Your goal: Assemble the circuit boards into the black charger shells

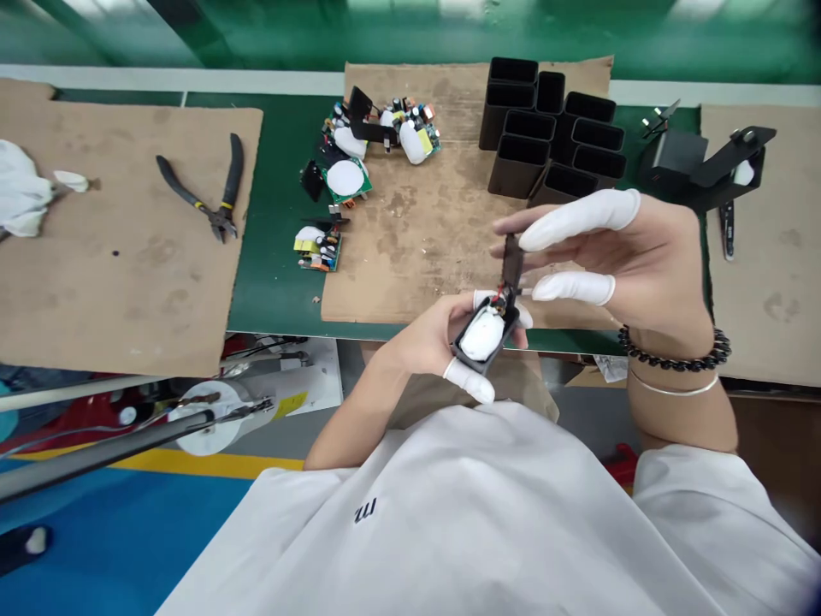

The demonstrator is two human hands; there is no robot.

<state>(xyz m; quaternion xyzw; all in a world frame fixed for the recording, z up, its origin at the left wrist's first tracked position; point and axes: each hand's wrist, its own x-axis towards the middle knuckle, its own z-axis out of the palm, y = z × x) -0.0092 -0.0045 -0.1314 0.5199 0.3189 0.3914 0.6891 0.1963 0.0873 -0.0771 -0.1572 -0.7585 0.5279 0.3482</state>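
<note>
My left hand [436, 338], with white finger cots, is wrapped around a small black plastic case [457, 349]. Inside the case sits a circuit board part with a large white coating [482, 334], and red wires show at its far end. A black end cover [512, 261] stands up from that end. My right hand [616, 248], also with white finger cots, has its fingertips on the cover, some fingers behind it. How firmly they grip is hard to see.
Several black empty cases [522, 158] stand upright on cardboard [410, 274]. Left of them lie several circuit boards [346, 178]. Cutting pliers [221, 218] rest on the left cardboard. At right are a black case with a raised cover [731, 167] and a small black tool [727, 229].
</note>
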